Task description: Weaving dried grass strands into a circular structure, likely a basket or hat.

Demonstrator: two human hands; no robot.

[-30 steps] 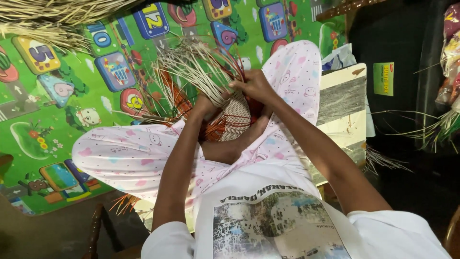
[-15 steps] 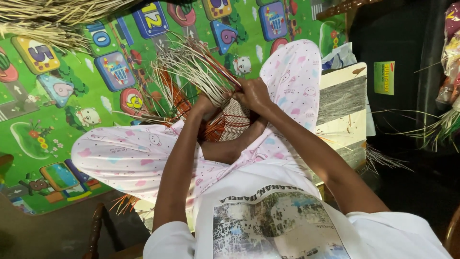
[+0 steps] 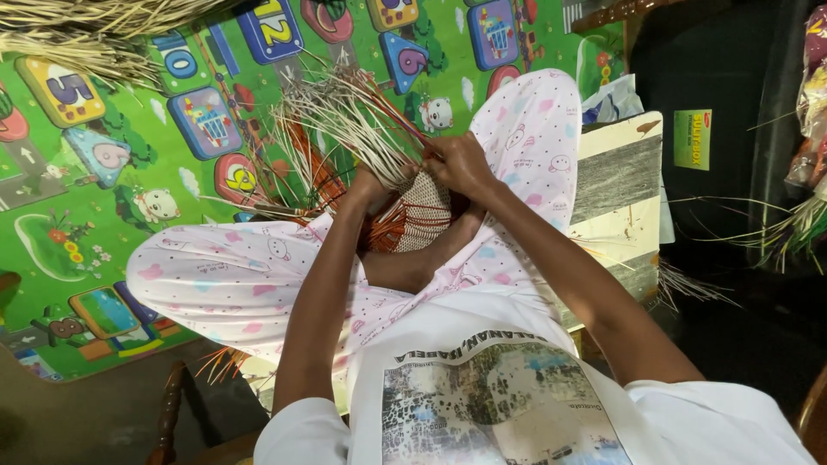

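Note:
A partly woven basket piece of pale and orange-brown strips rests between my knees, on my pink patterned trousers. Loose pale strands fan out from it toward the upper left. My left hand grips the weave at its left edge. My right hand pinches strands at the top of the weave, fingers closed on them. Both hands touch the piece and sit close together.
A green play mat with coloured number pictures covers the floor ahead. Bundles of dry straw lie at the top left. A pale board sits by my right knee, with more loose strands at the right. A wooden chair part shows at bottom left.
My right hand has shifted slightly left and up along the weave's top edge, drawing the strands closer. My left hand stays at the left edge.

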